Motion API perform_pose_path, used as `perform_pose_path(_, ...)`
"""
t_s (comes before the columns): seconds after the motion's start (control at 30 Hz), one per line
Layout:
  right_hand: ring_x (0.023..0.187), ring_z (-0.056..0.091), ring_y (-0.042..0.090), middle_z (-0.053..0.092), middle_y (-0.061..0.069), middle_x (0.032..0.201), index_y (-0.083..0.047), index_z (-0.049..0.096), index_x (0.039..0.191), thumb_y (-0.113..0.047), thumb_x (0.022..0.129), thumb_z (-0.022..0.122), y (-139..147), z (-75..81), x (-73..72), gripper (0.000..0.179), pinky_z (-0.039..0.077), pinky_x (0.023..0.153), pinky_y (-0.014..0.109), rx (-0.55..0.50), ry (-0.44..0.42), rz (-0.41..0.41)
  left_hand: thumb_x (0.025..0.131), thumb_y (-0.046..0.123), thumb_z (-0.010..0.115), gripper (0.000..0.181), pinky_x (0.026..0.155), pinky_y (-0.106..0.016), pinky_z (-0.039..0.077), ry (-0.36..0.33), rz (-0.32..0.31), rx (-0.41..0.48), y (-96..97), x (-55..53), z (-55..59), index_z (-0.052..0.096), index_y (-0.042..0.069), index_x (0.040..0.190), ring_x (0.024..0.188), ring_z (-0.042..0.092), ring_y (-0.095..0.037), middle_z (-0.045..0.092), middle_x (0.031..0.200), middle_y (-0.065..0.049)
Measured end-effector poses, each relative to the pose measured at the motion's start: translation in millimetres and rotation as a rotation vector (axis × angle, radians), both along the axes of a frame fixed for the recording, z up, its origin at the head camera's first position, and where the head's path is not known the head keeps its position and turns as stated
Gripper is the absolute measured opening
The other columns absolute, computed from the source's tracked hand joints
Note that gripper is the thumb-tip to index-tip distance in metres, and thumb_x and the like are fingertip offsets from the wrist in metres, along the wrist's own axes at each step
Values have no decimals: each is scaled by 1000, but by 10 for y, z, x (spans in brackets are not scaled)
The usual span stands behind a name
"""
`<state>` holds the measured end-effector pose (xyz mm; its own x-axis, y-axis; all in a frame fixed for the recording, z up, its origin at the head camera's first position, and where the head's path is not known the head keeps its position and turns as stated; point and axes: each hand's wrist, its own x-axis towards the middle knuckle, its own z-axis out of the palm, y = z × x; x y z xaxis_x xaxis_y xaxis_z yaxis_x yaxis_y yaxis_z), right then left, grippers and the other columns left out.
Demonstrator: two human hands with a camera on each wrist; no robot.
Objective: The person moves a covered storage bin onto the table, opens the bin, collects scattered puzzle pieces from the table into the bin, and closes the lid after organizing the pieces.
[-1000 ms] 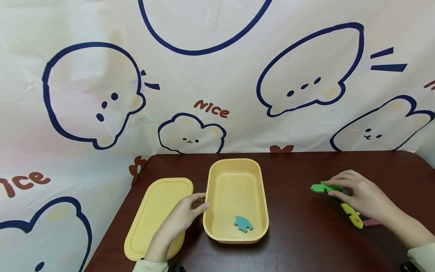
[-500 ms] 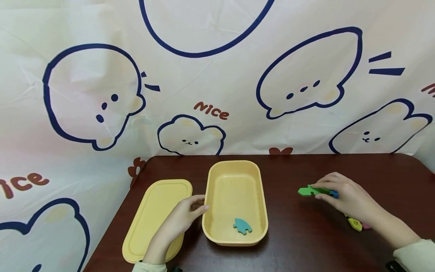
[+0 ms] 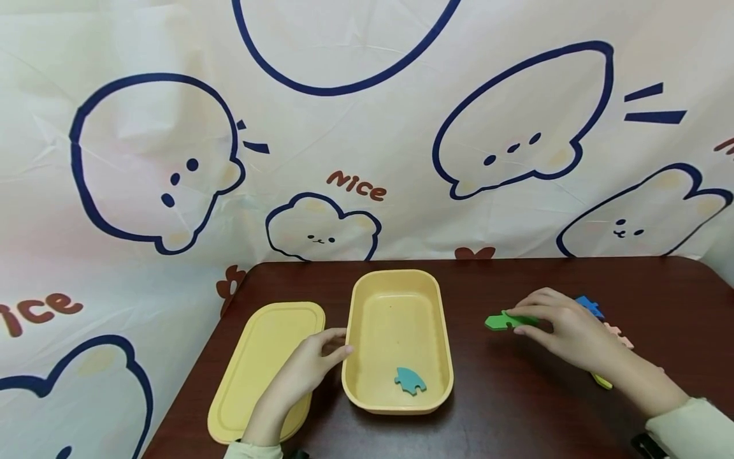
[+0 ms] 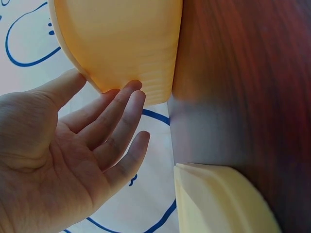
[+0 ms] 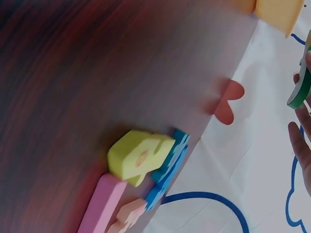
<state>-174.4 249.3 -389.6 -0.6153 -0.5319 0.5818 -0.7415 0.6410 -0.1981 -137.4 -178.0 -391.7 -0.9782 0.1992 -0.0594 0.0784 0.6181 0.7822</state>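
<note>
Between thumb and fingers my right hand (image 3: 564, 325) pinches a green puzzle piece (image 3: 496, 322), held right of the yellow box. In the right wrist view the green piece (image 5: 302, 90) and some fingertips show at the right edge. My left hand (image 3: 306, 363) is at the box's left side. The left wrist view has its thumb at the rim and its fairly straight fingers against the outer wall of the box (image 4: 121, 43). Inside the box (image 3: 395, 319) lies a teal puzzle piece (image 3: 410, 380), near the front end.
A flat yellow lid (image 3: 275, 344) lies left of the box, partly under the left forearm. Beyond the right hand are blue (image 3: 589, 306) and peach (image 3: 619, 335) pieces. The right wrist view shows yellow (image 5: 141, 155) and pink (image 5: 102, 204) pieces too. A printed cloth (image 3: 401, 140) hangs behind the table.
My right hand has moved left with the green piece, away from the other pieces and toward the box. Blue and peach pieces now show behind it. The left hand has stayed at the box.
</note>
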Motion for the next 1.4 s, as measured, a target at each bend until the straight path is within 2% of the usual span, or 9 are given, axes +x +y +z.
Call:
perform_pose_path(0.5, 95, 55, 7, 66, -13, 101, -17, 78, 105, -6, 71, 89, -279, 62, 12, 38, 42, 80, 8, -38, -49, 7, 98, 19, 65, 39, 91, -46, 51, -5, 8, 9, 12, 7, 4, 61, -1, 131, 107, 64, -27, 68, 115, -10)
perform_pose_path(0.7, 95, 56, 8, 66, -12, 101, -16, 78, 105, -6, 71, 88, -400, 93, -8, 36, 42, 81, 10, -52, -44, 39, 98, 19, 65, 38, 92, -46, 50, 0, 9, -1, 10, 3, 6, 61, 1, 131, 108, 63, -26, 68, 115, -9)
perform_pose_path(0.93, 97, 56, 7, 65, -14, 102, -18, 78, 106, -11, 76, 87, -529, 142, -12, 32, 52, 78, 24, -38, -80, 20, 98, 19, 65, 37, 92, -46, 50, 5, 1, -2, 8, 5, 11, 62, 1, 130, 108, 63, -26, 68, 115, -9)
perform_pose_path(1.2, 99, 55, 6, 66, -13, 102, -17, 78, 105, -13, 75, 87, -649, 195, 1, 32, 54, 78, 28, -39, -119, 21, 98, 18, 65, 36, 91, -45, 51, 5, 8, 1, 14, -5, 7, 62, 1, 129, 107, 64, -25, 68, 114, -8)
perform_pose_path(1.4, 99, 55, 7, 66, -13, 102, -17, 78, 105, -14, 76, 87, -752, 216, 18, 31, 54, 78, 28, -50, -133, 50, 98, 18, 65, 37, 91, -45, 51, 5, 11, 1, 11, -2, 3, 62, 0, 129, 107, 64, -26, 68, 114, -9)
